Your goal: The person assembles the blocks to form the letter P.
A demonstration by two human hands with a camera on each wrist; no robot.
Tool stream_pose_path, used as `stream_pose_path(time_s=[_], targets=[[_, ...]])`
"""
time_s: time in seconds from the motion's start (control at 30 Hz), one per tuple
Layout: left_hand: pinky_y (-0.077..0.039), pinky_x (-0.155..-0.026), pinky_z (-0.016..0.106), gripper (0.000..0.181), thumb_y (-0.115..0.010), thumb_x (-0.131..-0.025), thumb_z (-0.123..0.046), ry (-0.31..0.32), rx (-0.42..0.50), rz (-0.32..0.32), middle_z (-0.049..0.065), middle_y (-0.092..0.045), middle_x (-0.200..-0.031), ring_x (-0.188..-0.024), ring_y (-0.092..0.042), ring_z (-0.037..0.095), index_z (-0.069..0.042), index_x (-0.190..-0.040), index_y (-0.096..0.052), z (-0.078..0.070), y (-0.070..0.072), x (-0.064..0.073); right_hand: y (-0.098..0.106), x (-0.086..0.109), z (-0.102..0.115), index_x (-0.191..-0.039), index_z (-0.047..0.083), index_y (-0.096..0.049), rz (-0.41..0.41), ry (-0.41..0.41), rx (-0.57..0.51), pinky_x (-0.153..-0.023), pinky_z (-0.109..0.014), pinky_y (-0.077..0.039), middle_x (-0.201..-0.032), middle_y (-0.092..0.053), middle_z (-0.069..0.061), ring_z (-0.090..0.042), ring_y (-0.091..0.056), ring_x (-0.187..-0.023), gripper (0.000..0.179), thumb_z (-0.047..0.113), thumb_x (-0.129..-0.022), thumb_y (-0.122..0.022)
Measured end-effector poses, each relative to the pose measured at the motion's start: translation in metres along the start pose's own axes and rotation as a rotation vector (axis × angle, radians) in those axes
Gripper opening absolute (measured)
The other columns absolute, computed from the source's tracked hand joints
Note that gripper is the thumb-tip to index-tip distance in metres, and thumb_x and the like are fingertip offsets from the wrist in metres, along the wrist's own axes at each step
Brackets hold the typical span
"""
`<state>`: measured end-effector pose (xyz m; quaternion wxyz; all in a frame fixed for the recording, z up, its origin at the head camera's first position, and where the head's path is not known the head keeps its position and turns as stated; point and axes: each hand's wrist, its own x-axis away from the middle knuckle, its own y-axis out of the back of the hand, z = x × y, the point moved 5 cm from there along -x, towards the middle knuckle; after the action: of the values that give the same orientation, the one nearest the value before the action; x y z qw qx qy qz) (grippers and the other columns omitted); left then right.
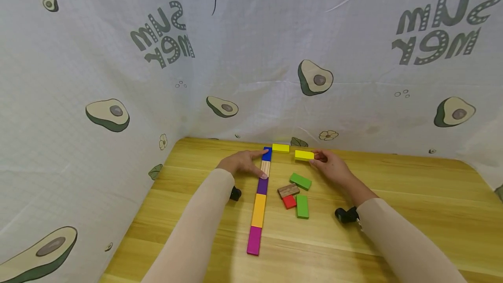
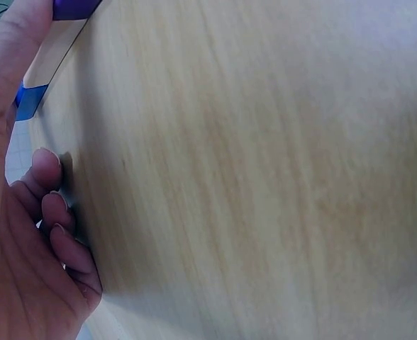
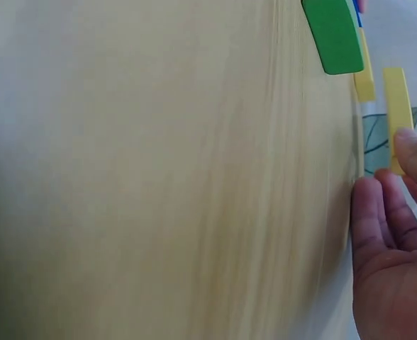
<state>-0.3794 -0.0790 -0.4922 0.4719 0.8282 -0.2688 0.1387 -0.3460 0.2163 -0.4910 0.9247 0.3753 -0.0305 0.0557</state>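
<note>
Between thumb and fingers, my right hand (image 1: pixel 330 167) pinches one end of a yellow block (image 1: pixel 304 155), raised a little off the table in the right wrist view. A second yellow block (image 1: pixel 280 148) lies at the far end of a straight row, beside the blue block (image 1: pixel 267 153). My left hand (image 1: pixel 245 163) reaches over this row, its index fingertip on the blue block and its thumb near the joint of the striped wooden block (image 1: pixel 265 168) and the purple block (image 1: pixel 262 186). Nearer in the row lie an orange block (image 1: pixel 258 211) and a magenta block (image 1: pixel 254 240).
Right of the row lie a green block (image 1: pixel 300 181), a brown wood-grain block (image 1: pixel 288 191), a red block (image 1: pixel 289 201) and another green block (image 1: pixel 302 206). A white printed cloth (image 1: pixel 267 69) hangs behind the wooden table (image 1: pixel 412 204).
</note>
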Motion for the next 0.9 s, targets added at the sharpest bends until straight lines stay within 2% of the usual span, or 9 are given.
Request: stream_pose_path(time_s=[0.37, 0.43, 0.57, 0.7, 0.9], targets=[[-0.028, -0.122, 0.066, 0.101, -0.086, -0.067, -0.066, 0.019, -0.039, -0.003, 0.0, -0.028, -0.17, -0.156, -0.026, 0.034, -0.063, -0.151, -0.029, 0.0, -0.001, -0.003, -0.005, -0.018, 0.005, -0.144, 0.0, -0.052, -0.064, 0.027, -0.061, -0.102, -0.049, -0.052, -0.133, -0.061, -0.026, -0.039, -0.058, -0.12, 0.049, 0.028, -0.105, -0.06], [-0.027, -0.122, 0.067, 0.101, -0.086, -0.067, -0.066, 0.018, -0.029, -0.002, 0.001, -0.028, -0.17, -0.156, -0.026, 0.035, -0.063, -0.151, -0.03, 0.0, -0.002, -0.003, -0.005, -0.02, 0.003, -0.144, -0.001, -0.052, -0.075, 0.021, -0.079, -0.099, -0.045, -0.054, -0.132, -0.061, -0.026, -0.038, -0.059, -0.119, 0.049, 0.028, -0.105, -0.06], [-0.026, -0.122, 0.067, 0.101, -0.087, -0.067, -0.064, 0.01, -0.021, 0.002, 0.001, -0.027, -0.17, -0.156, -0.026, 0.035, -0.062, -0.151, -0.03, -0.002, -0.004, -0.003, -0.006, -0.024, -0.003, -0.144, -0.003, -0.05, -0.075, -0.006, -0.191, -0.087, -0.03, -0.061, -0.132, -0.057, -0.027, -0.034, -0.06, -0.113, 0.046, 0.02, -0.105, -0.058], [-0.026, -0.122, 0.067, 0.101, -0.086, -0.068, -0.064, -0.009, -0.027, -0.003, 0.001, -0.028, -0.17, -0.156, -0.026, 0.036, -0.06, -0.152, -0.031, -0.003, -0.006, -0.002, -0.008, -0.027, -0.008, -0.145, -0.003, -0.049, -0.066, -0.035, -0.283, -0.077, -0.02, -0.061, -0.132, -0.055, -0.027, -0.029, -0.062, -0.108, 0.044, 0.015, -0.106, -0.057], [-0.025, -0.124, 0.065, 0.101, -0.087, -0.071, -0.06, -0.049, -0.026, -0.013, 0.002, -0.029, -0.17, -0.156, -0.027, 0.036, -0.056, -0.154, -0.031, -0.006, -0.005, 0.003, -0.011, -0.028, -0.007, -0.146, -0.001, -0.049, -0.064, -0.024, -0.257, -0.072, -0.021, -0.061, -0.13, -0.056, -0.026, -0.021, -0.065, -0.095, 0.045, 0.018, -0.106, -0.056]])
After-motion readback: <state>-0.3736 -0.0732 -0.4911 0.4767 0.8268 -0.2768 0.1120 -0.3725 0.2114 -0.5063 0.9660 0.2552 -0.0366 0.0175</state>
